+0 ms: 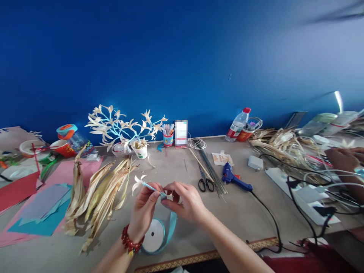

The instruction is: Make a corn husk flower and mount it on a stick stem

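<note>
A white flower (138, 182) that looks made of corn husk sits on a light-blue-wrapped stem (150, 187). My left hand (145, 208), with a red bead bracelet, pinches this stem in front of me. Close beside it, my right hand (187, 199) has thumb and fingers closed on the blue ribbon (171, 227) at the stem's lower end; the fingers partly hide the ribbon there. From there the ribbon runs down to its roll (152, 236), which has a white face and lies on the table below my hands.
Dried corn husks (105, 193) lie left, beside coloured paper (42, 208). Behind stand finished flowers in a paper cup (140, 151). To the right are scissors (206, 184), wires (212, 170), a blue glue gun (234, 178) and a power strip (301, 197). Another person's hand (342, 159) is far right.
</note>
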### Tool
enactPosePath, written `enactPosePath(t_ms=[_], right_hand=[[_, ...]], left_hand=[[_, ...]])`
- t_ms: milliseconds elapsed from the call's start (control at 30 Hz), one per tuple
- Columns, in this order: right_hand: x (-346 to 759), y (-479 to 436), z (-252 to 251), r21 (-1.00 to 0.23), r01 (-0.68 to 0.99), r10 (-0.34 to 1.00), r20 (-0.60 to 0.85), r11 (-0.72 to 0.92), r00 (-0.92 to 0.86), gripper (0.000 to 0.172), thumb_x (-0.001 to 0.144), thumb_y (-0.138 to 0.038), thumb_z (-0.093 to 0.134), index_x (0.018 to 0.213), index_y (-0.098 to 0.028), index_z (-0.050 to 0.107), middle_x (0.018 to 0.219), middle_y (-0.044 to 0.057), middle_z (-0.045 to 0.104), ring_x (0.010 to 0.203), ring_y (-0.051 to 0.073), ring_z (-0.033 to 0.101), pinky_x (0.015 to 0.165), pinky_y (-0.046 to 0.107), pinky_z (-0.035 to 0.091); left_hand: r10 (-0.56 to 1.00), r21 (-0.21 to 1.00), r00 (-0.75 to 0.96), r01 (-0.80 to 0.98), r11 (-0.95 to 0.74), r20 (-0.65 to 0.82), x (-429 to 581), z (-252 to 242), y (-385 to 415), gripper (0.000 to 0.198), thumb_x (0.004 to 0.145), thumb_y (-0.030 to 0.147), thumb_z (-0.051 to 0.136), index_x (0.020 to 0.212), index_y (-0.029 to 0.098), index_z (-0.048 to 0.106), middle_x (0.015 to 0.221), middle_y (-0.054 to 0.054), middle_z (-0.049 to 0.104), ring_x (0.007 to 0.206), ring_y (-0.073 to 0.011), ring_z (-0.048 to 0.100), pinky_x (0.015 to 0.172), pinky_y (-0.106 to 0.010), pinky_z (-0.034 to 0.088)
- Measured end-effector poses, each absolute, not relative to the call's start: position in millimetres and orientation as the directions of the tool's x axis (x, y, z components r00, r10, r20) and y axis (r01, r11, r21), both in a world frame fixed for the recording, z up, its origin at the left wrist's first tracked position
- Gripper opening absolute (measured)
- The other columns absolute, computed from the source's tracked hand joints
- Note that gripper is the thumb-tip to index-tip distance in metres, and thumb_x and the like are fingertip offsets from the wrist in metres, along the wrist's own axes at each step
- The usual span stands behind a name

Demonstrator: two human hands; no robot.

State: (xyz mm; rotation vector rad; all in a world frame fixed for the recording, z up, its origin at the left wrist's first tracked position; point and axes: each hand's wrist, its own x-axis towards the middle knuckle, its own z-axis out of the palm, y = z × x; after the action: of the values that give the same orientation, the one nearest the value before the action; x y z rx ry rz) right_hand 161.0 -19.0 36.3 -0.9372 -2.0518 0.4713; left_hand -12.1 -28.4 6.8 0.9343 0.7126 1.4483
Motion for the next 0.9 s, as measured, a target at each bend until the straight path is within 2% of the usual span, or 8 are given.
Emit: enactPosePath(t_ms=[100, 200, 267, 367, 600, 700, 800, 900], right_hand=[[191.7, -17.3, 43.6, -0.500, 0.726, 0.881, 0.255, 0.472, -0.398, 0.018, 0.090, -0.040, 0.064, 0.092, -0.021, 0.064, 0.082, 0.002, 0.070, 0.063, 0.014, 0.063, 0.057, 0.024, 0.038], [230.0, -18.0, 33.9, -0.307, 0.942, 0.989, 0.094, 0.136, -0.112, 0.023, 0.095, -0.036, 0.056, 0.080, -0.020, 0.062, 0.077, 0.002, 0.068, 0.065, 0.016, 0.064, 0.054, 0.025, 0.031], [250.6, -18.7, 21.6, -0.186, 0.982, 0.999, 0.030, -0.039, 0.045, 0.022, 0.093, -0.038, 0.057, 0.082, -0.020, 0.061, 0.079, 0.004, 0.069, 0.066, 0.018, 0.065, 0.052, 0.025, 0.027], [265.0, -17.6, 8.1, -0.109, 0.987, 0.993, -0.021, -0.114, 0.113, 0.019, 0.090, -0.037, 0.062, 0.091, -0.019, 0.060, 0.082, 0.006, 0.071, 0.067, 0.020, 0.066, 0.052, 0.025, 0.026], [268.3, -3.4, 16.2, -0.152, 0.975, 0.979, -0.147, -0.161, 0.139, 0.024, 0.080, -0.022, 0.062, 0.103, -0.018, 0.057, 0.082, 0.006, 0.072, 0.073, 0.021, 0.069, 0.054, 0.024, 0.030], [283.8, 1.3, 23.3, -0.279, 0.951, 0.976, -0.207, -0.132, 0.075, 0.024, 0.073, -0.020, 0.062, 0.096, -0.020, 0.056, 0.080, 0.002, 0.071, 0.070, 0.019, 0.068, 0.055, 0.024, 0.034], [303.0, 7.4, 30.0, -0.428, 0.889, 0.934, -0.358, -0.161, -0.004, 0.019, 0.070, -0.019, 0.062, 0.088, -0.020, 0.056, 0.075, -0.001, 0.068, 0.059, 0.015, 0.065, 0.052, 0.022, 0.037], [316.9, 16.1, 36.7, -0.476, 0.849, 0.862, -0.504, -0.230, -0.049, 0.011, 0.067, -0.022, 0.063, 0.076, -0.019, 0.057, 0.064, -0.002, 0.064, 0.052, 0.014, 0.063, 0.045, 0.021, 0.037]], left_hand=[[0.993, 0.879, -0.010, -0.465, -0.105, 0.114, -14.2, 1.7, -25.7, 0.015, 0.083, 0.031, 0.074, 0.084, 0.018, 0.067, 0.083, -0.001, 0.064, 0.078, -0.0129, 0.059, 0.074, -0.023, 0.048], [0.992, 0.893, -0.057, -0.431, -0.127, 0.113, -14.6, -0.1, -23.8, 0.015, 0.083, 0.031, 0.073, 0.086, 0.017, 0.068, 0.084, -0.002, 0.065, 0.078, -0.0133, 0.058, 0.073, -0.025, 0.048], [0.989, 0.900, -0.058, -0.411, -0.148, 0.136, -13.5, 0.2, -24.2, 0.014, 0.084, 0.031, 0.073, 0.086, 0.017, 0.068, 0.083, -0.003, 0.065, 0.079, -0.0143, 0.058, 0.074, -0.026, 0.049], [0.984, 0.900, -0.033, -0.401, -0.172, 0.173, -11.8, 0.9, -26.2, 0.013, 0.085, 0.029, 0.072, 0.086, 0.017, 0.069, 0.082, -0.003, 0.064, 0.079, -0.0151, 0.058, 0.074, -0.027, 0.049], [0.979, 0.900, -0.041, -0.386, -0.201, 0.201, -13.9, 0.2, -25.5, 0.011, 0.085, 0.029, 0.071, 0.087, 0.018, 0.070, 0.085, -0.003, 0.066, 0.081, -0.0148, 0.059, 0.077, -0.026, 0.050], [0.977, 0.901, -0.041, -0.379, -0.210, 0.210, -14.6, -0.4, -24.1, 0.012, 0.085, 0.030, 0.071, 0.087, 0.018, 0.071, 0.085, -0.003, 0.066, 0.081, -0.0151, 0.059, 0.077, -0.027, 0.050], [0.977, 0.898, -0.045, -0.388, -0.208, 0.208, -13.3, 0.2, -24.3, 0.011, 0.085, 0.030, 0.071, 0.087, 0.019, 0.070, 0.085, -0.002, 0.066, 0.082, -0.0149, 0.060, 0.078, -0.027, 0.050], [0.982, 0.894, -0.038, -0.409, -0.186, 0.187, -11.2, 1.6, -25.0, 0.010, 0.085, 0.029, 0.072, 0.087, 0.020, 0.070, 0.085, -0.002, 0.066, 0.080, -0.0141, 0.060, 0.076, -0.025, 0.050]])
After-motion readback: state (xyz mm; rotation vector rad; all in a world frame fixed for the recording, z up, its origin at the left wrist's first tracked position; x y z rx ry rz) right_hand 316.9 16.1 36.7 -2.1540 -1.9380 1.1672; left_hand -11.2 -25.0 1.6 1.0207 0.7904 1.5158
